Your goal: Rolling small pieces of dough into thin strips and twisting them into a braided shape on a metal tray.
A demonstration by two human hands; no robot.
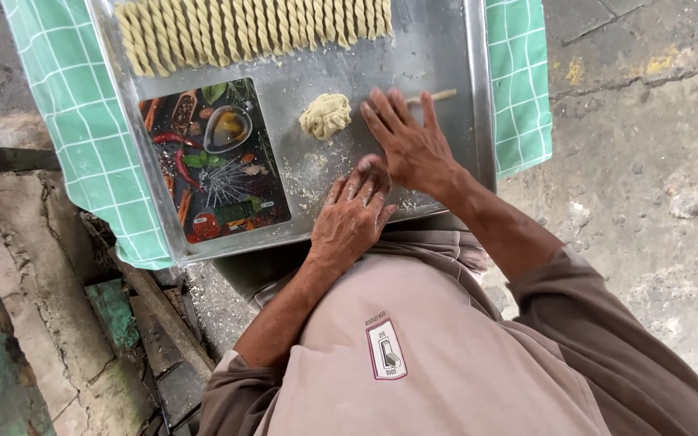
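Observation:
My right hand lies flat on a metal tray, fingers spread, pressing on a thin rope of pale dough that sticks out past the fingertips. My left hand rests palm down on the tray's near edge, fingers loosely curled, touching the heel of the right hand; whether it covers any dough is hidden. A crumpled lump of dough sits just left of my right fingers. Several twisted dough sticks lie in a row along the far side of the tray.
A glass cutting board printed with spices and vegetables lies on the tray's left part. A green checked cloth is spread under the tray. Rough concrete ground lies to the right, broken stone and green-painted edges to the left.

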